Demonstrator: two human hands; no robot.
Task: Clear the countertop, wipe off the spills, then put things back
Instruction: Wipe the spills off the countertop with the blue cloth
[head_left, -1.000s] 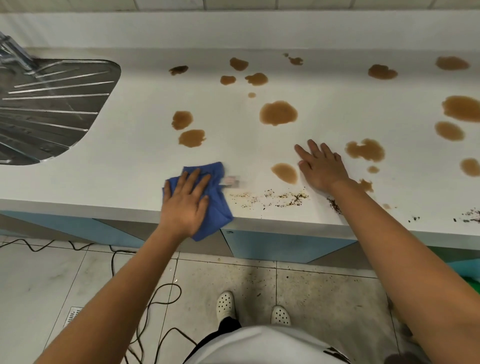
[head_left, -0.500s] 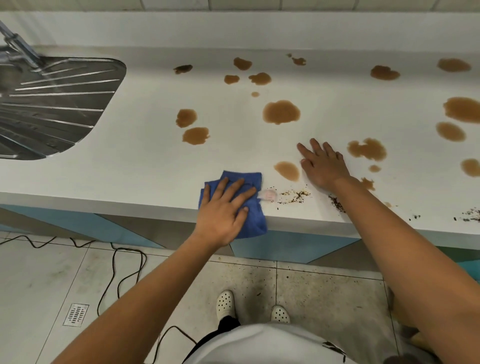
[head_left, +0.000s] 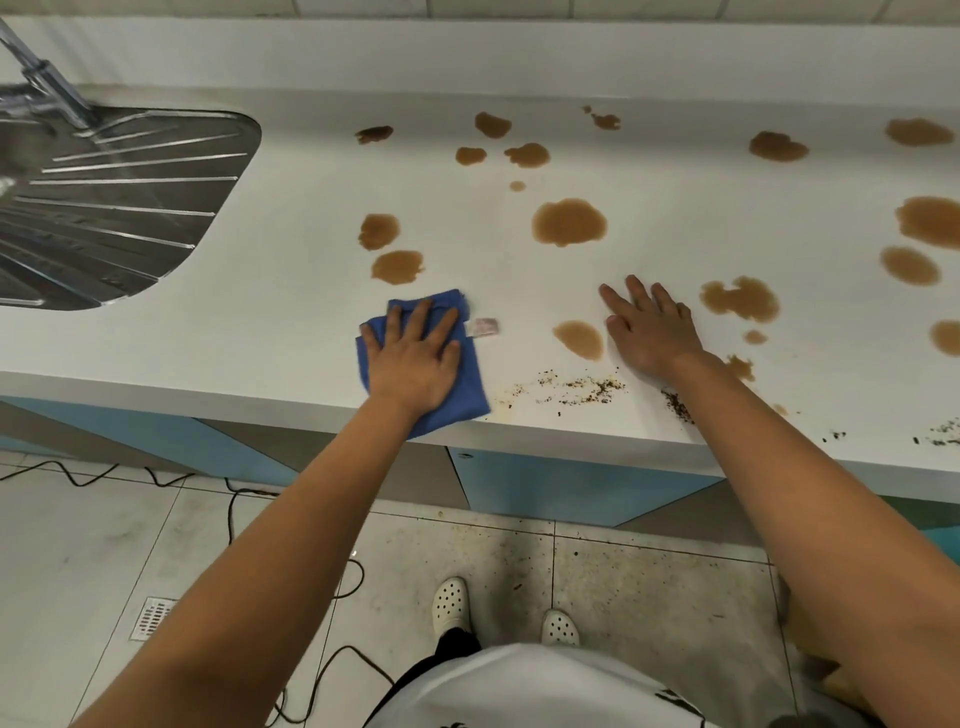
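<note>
My left hand (head_left: 413, 356) presses flat, fingers spread, on a folded blue cloth (head_left: 467, 387) near the front edge of the white countertop (head_left: 291, 291). A small white label (head_left: 484, 327) sticks out at the cloth's right side. My right hand (head_left: 649, 330) rests flat on the counter farther right, fingers straight, holding nothing. A brown spill (head_left: 579, 339) lies just left of that hand, and several more brown puddles (head_left: 569, 222) dot the counter behind and to the right. Dark crumbs (head_left: 582, 387) are scattered along the front edge between my hands.
A steel sink drainboard (head_left: 114, 202) with a tap (head_left: 49, 78) fills the left end of the counter. Below are blue cabinet fronts (head_left: 561, 483), a tiled floor with a black cable (head_left: 239, 493) and a drain grate (head_left: 152, 617).
My left hand has slid the blue cloth right along the front edge, then back left and slightly farther in. My right hand has stayed put.
</note>
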